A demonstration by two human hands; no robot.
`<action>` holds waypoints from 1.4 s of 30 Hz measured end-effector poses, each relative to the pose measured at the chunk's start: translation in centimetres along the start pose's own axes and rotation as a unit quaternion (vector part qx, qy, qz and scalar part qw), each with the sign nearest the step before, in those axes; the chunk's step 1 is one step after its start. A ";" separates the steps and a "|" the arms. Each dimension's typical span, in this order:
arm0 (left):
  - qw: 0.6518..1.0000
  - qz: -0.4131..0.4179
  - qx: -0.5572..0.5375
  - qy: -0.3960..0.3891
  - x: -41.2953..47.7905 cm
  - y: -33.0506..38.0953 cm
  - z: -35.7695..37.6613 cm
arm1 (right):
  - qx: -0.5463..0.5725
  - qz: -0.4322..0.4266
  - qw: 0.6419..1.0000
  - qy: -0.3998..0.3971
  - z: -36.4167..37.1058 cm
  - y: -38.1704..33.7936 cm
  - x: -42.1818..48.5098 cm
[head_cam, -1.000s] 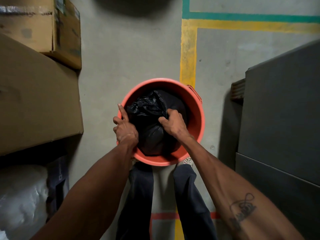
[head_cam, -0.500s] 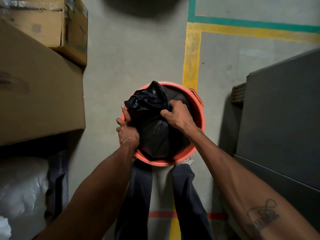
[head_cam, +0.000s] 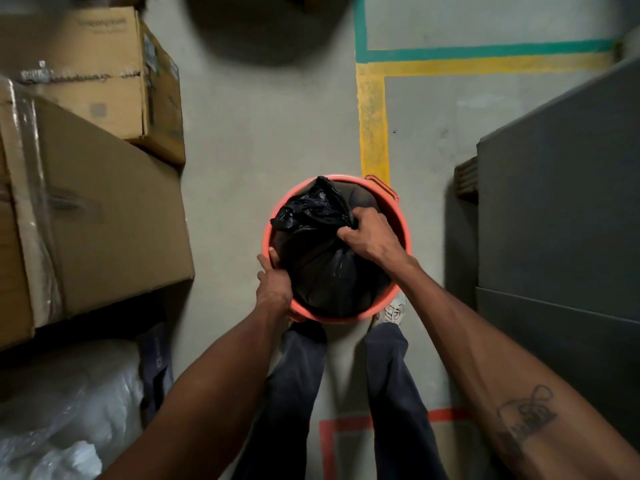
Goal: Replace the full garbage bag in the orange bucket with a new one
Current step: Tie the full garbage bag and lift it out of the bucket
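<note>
The orange bucket (head_cam: 341, 318) stands on the concrete floor just in front of my feet. A full black garbage bag (head_cam: 322, 268) fills it, its gathered neck sticking up toward the far-left rim. My right hand (head_cam: 369, 237) grips the bunched neck of the bag from the right. At the bucket's near-left rim my left hand (head_cam: 275, 285) holds on, thumb outside and fingers tucked inside against the bag. No new bag is in view.
Two cardboard boxes (head_cam: 97, 220) (head_cam: 104, 74) crowd the left side, with a clear plastic-wrapped bundle (head_cam: 62, 410) below them. A dark grey cabinet (head_cam: 561, 220) stands at the right. A yellow floor line (head_cam: 372, 126) runs beyond the bucket.
My right hand has pulled the bag's neck up, so the bag sits higher in the bucket. The left hand stays on the rim.
</note>
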State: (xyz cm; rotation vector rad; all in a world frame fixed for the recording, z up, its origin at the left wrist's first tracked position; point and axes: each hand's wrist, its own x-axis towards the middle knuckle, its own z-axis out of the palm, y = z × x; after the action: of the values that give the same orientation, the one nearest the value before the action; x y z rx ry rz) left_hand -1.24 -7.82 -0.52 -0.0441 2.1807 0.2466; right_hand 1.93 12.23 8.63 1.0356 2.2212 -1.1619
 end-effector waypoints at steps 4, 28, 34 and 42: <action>0.994 0.097 -0.039 -0.019 -1.2 0.4 -1.6 | 0.013 0.029 0.999 0.011 -0.7 -0.2 -2.2; 0.884 0.453 -0.114 0.004 -32.7 -5.1 -8.2 | 0.149 -0.013 0.974 0.168 -3.7 -1.2 -38.3; 0.821 0.545 0.141 -0.094 -41.6 -6.2 -11.5 | 0.144 -0.059 0.969 0.192 -2.7 -4.8 -48.1; 0.844 0.526 -0.063 -0.086 -49.0 -8.5 -14.8 | 0.126 -0.043 0.961 0.241 0.7 -7.9 -57.3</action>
State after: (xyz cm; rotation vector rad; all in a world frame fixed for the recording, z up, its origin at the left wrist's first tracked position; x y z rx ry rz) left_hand 16.55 -21.91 46.19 1.0830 1.7908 0.9623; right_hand 31.99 -15.27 49.74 1.4716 2.5482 -1.3746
